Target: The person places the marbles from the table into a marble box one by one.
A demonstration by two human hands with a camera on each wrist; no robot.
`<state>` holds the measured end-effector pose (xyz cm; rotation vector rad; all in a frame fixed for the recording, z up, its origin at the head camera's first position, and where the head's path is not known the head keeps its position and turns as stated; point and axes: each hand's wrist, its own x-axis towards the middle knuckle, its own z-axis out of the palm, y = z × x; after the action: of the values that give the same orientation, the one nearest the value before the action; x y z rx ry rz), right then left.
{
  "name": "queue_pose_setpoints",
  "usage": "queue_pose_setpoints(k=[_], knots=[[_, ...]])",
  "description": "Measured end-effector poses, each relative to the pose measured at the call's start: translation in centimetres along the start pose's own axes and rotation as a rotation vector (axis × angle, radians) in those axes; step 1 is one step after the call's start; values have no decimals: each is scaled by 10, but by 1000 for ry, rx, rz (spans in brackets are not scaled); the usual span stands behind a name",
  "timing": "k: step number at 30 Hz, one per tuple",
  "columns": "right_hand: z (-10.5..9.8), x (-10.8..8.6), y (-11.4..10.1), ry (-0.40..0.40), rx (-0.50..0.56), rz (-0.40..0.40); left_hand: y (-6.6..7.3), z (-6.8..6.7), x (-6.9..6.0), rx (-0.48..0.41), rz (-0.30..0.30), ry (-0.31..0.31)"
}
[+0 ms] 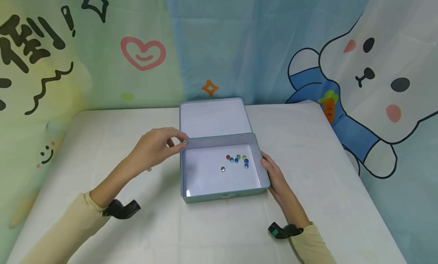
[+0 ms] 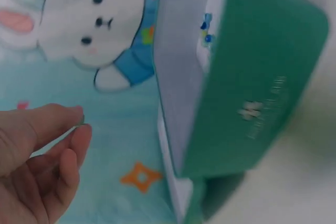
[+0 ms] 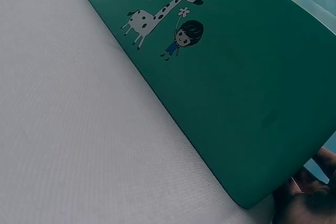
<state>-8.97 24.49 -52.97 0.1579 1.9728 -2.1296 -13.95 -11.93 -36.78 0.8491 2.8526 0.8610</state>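
My left hand (image 1: 161, 142) pinches a small greenish marble (image 1: 185, 141) between thumb and fingertips, just outside the back left corner of an open tin box (image 1: 205, 198). In the left wrist view the same marble (image 2: 80, 124) barely shows between the fingertips. My right hand (image 1: 275, 176) holds the box's right side, with fingertips at the rim; in the right wrist view that hand is dark and mostly out of frame. Several glass marbles (image 1: 236, 160) lie in the box's right half, blue, green, yellow and red. A clear one (image 1: 223, 169) sits apart near the middle.
The box's hinged lid (image 1: 215, 117) leans back at the far side. Another small marble (image 1: 149, 169) shows on the white tablecloth (image 1: 137, 241) beside my left wrist. A printed curtain (image 1: 219, 47) hangs behind the table.
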Motion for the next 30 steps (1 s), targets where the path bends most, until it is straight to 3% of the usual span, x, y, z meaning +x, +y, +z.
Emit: queue_pose_setpoints(k=[3, 7, 11, 14, 22, 26, 30], knots=[[0, 0, 0, 4, 6, 3, 15, 7, 29, 62, 46, -99], [0, 0, -2, 0, 10, 4, 27, 28, 61, 178, 97, -247], [1, 1, -3, 4, 5, 0, 37, 49, 84, 250, 159, -366], [1, 1, -3, 4, 12, 4, 41, 63, 98, 277, 180, -416], [2, -1, -2, -7, -1, -7, 40, 93, 116, 373, 128, -550], [1, -1, -2, -2, 0, -6, 37, 103, 117, 431, 110, -606], [-1, -1, -2, -4, 4, -4, 31, 111, 116, 447, 86, -621]])
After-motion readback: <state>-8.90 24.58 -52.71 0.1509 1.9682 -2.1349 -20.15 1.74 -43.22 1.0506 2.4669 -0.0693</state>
